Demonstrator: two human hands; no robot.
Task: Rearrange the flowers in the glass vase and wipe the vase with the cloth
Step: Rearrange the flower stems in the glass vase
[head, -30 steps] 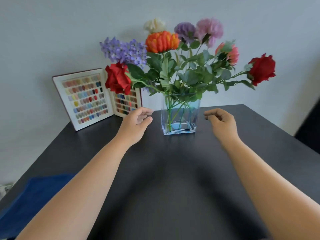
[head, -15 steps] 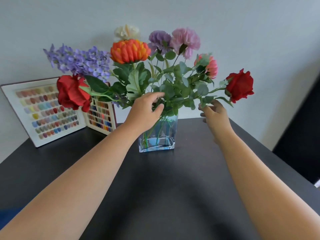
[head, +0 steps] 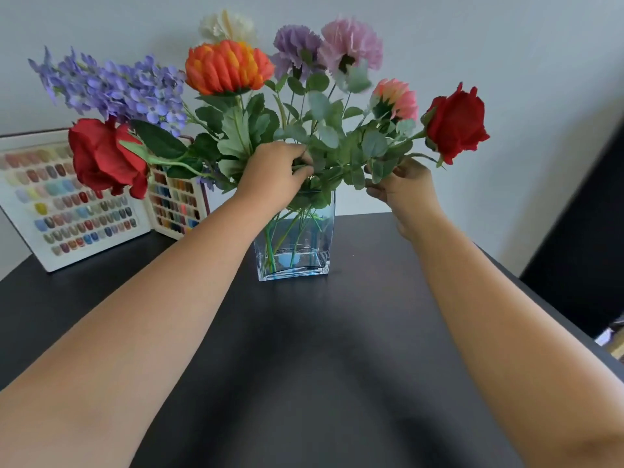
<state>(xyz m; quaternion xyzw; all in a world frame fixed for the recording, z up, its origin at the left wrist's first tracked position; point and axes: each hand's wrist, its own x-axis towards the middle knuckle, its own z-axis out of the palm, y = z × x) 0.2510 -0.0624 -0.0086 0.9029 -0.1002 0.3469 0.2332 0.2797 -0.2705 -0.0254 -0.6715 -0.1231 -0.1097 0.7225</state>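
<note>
two red roses (head: 456, 125), one glass vase (head: 293, 243) on the tabletop (head: 337, 349); left hand (head: 275, 175) pinching stems, right hand (head: 407, 187) pinching a leafy stem.

A clear, blue-tinted rectangular glass vase (head: 293, 243) shows green stems through its walls, on a matte black surface (head: 304, 366). The blooms are two deep red roses (head: 101, 157) (head: 456, 125), an orange flower streaked yellow (head: 228, 67), lavender-blue clustered blossoms (head: 111, 89), a cream flower (head: 226, 27), a purple carnation (head: 295, 45), a pale pink carnation (head: 351, 45) and a coral-pink flower (head: 396, 99). A white open swatch book (head: 67, 204) carries rows of small multicoloured chips. The wall (head: 506, 45) is pale grey.
</note>
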